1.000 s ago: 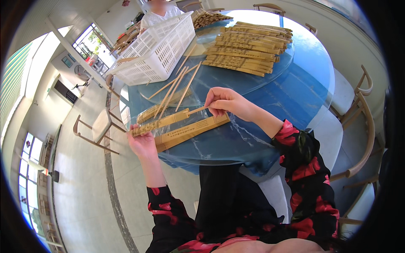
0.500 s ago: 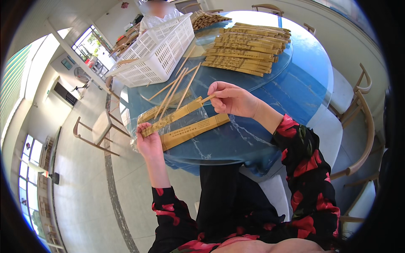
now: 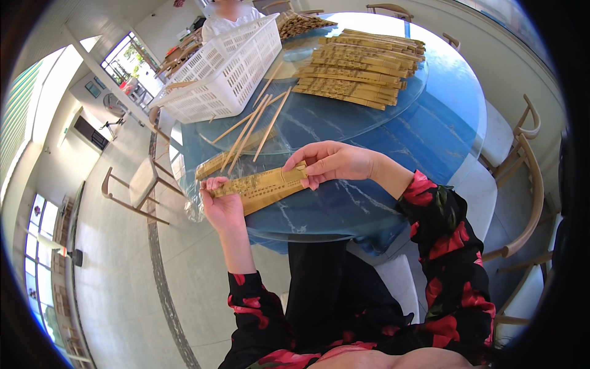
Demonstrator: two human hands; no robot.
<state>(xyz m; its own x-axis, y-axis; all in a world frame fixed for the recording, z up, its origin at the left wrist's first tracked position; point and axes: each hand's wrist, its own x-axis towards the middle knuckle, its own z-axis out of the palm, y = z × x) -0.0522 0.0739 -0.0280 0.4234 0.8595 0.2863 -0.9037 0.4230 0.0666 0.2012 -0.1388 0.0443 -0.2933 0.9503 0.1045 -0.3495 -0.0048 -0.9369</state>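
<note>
Seen from above at the near edge of a round blue table (image 3: 430, 123): left hand (image 3: 222, 206) clenched around one end of a flat yellow packet (image 3: 261, 186), right hand (image 3: 332, 163) pinching the other end between thumb and fingers. Held level just above the table edge, slightly tilted up to the right. Just beyond, loose bamboo chopsticks (image 3: 252, 129) fanned across a glass turntable (image 3: 344, 117), another packet (image 3: 212, 166) lying under them. Farther back, a white plastic basket (image 3: 224, 71) to the left and a stack of yellow packets (image 3: 362, 67) to the right. Behind the basket, a second person in white (image 3: 230, 18). Wooden chairs (image 3: 522, 160) around the table.
</note>
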